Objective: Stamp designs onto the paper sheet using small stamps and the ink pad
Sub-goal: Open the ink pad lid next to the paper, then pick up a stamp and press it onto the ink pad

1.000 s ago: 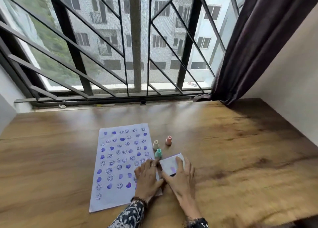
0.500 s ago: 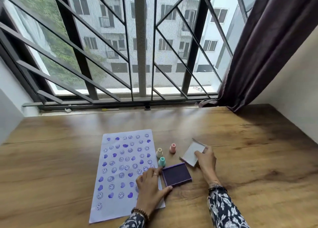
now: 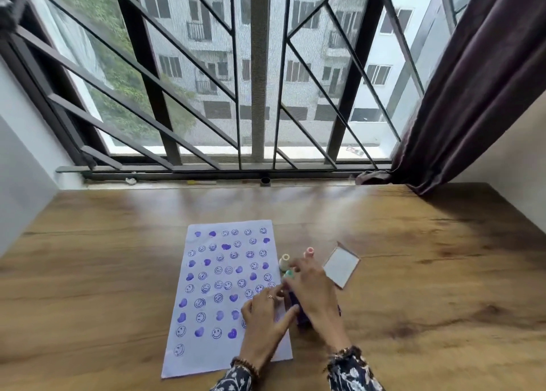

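A white paper sheet (image 3: 224,287) lies on the wooden table, covered with several purple smiley and heart prints. My left hand (image 3: 263,322) rests flat on its lower right corner, thumb against the purple ink pad (image 3: 301,319). My right hand (image 3: 313,296) is blurred and hovers over the pad, hiding most of it. Its fingertips are at the green stamp (image 3: 289,274), and no grip on the stamp shows. A cream stamp (image 3: 284,261) and a pink stamp (image 3: 309,251) stand upright just beyond the fingers.
The pad's white lid (image 3: 341,268) lies on the table right of the stamps. Bare wooden table (image 3: 428,287) spreads right and left of the sheet. A barred window (image 3: 260,95) runs along the far edge, with a dark curtain (image 3: 472,95) and a wall at right.
The lid came off the ink pad and was set down to the right. My right hand has left the lid and swung back left over the pad to the green stamp.
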{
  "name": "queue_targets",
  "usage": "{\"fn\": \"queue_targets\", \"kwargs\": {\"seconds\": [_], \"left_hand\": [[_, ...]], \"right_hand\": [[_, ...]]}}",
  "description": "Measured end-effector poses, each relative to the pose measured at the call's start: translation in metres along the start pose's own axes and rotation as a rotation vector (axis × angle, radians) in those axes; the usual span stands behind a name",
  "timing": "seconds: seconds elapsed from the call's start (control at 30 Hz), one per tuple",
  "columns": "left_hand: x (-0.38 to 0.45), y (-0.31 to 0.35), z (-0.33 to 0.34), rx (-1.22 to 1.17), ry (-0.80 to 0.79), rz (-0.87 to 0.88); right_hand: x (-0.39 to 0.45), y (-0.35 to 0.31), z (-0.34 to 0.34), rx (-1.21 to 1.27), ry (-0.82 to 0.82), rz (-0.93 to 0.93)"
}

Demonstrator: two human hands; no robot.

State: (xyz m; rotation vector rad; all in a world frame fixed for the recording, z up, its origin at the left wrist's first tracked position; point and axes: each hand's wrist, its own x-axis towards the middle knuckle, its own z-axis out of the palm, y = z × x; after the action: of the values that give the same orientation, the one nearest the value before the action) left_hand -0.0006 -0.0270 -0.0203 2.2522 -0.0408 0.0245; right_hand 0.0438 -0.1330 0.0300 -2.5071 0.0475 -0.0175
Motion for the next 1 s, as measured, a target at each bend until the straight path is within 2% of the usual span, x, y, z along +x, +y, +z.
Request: {"fn": "queue_targets", "kwargs": {"seconds": [0.1,0.17,0.23,0.33,0.47,0.53,0.63,0.77,0.9,1.0], "left_hand": [[0.002,0.006,-0.011,-0.416,0.094,-0.166],[0.005,0.012,-0.019,-0.584,0.105,-0.271],[0.011,0.016,-0.025,-0.65,0.09,-0.31],[0.017,0.024,-0.033,-0.775,-0.008,-0.315],[0.019,0.033,-0.036,-0.905,-0.006,-0.28],[0.021,0.036,-0.035,-0.893,0.009,-0.235],[0.031,0.038,-0.031,-0.777,0.007,-0.176],[0.048,0.026,-0.027,-0.369,0.025,-0.026],[0.052,0.015,-0.018,-0.135,-0.075,0.055],[0.048,0.01,-0.013,-0.122,-0.093,0.082]], "right_hand": [[-0.003,0.001,0.005,0.063,-0.017,0.0],[-0.005,0.004,0.002,0.166,-0.004,0.023],[-0.008,0.006,-0.003,0.41,0.019,0.088],[-0.017,0.006,-0.01,0.781,-0.031,0.146],[-0.023,0.01,-0.016,0.96,-0.054,0.229],[-0.026,0.009,-0.017,1.063,-0.015,0.29],[-0.03,0.009,-0.019,1.381,0.022,0.446],[-0.039,0.019,-0.028,1.727,0.062,0.624],[-0.047,0.031,-0.029,1.73,0.072,0.663],[-0.05,0.036,-0.024,1.487,0.142,0.63]]}}
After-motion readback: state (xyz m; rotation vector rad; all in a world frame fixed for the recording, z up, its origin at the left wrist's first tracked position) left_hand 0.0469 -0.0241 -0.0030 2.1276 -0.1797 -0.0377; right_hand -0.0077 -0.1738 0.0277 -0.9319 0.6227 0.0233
